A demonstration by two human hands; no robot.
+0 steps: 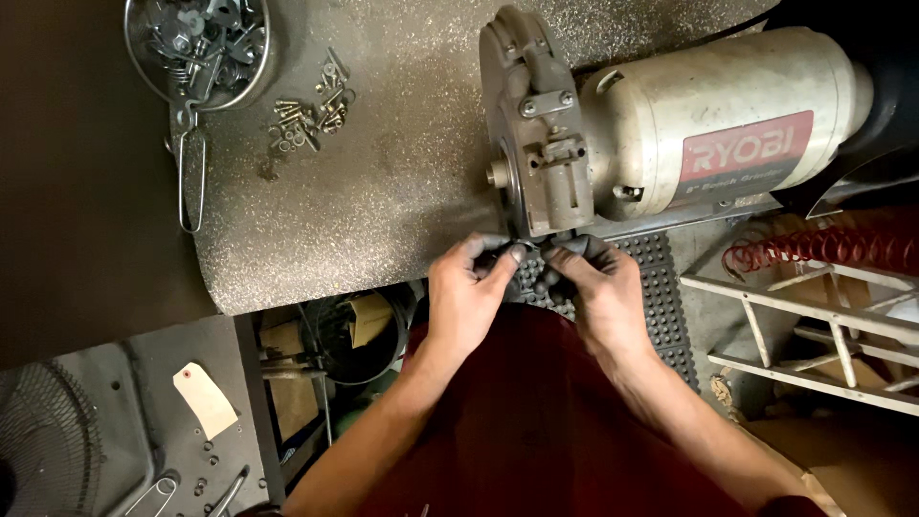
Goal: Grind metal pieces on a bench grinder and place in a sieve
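Observation:
A bench grinder (670, 124) with a cream motor housing, a red label and a grey wheel guard (531, 124) stands on a speckled grey bench top (383, 191). My left hand (469, 297) and my right hand (598, 292) meet just below the wheel guard at the bench's front edge. Both pinch a small dark piece (531, 251) between fingertips, pressed up toward the guard's lower opening. What the piece is cannot be made out. My red garment (536, 421) fills the lower middle.
A metal strainer basket (201, 43) of nuts, bolts and springs sits at the bench's far left, loose screws (311, 110) beside it. A black studded mat (661, 287) lies below the grinder. A red coiled hose (823, 247) and white rack (814, 325) are at right; a tan tag (206, 397) lower left.

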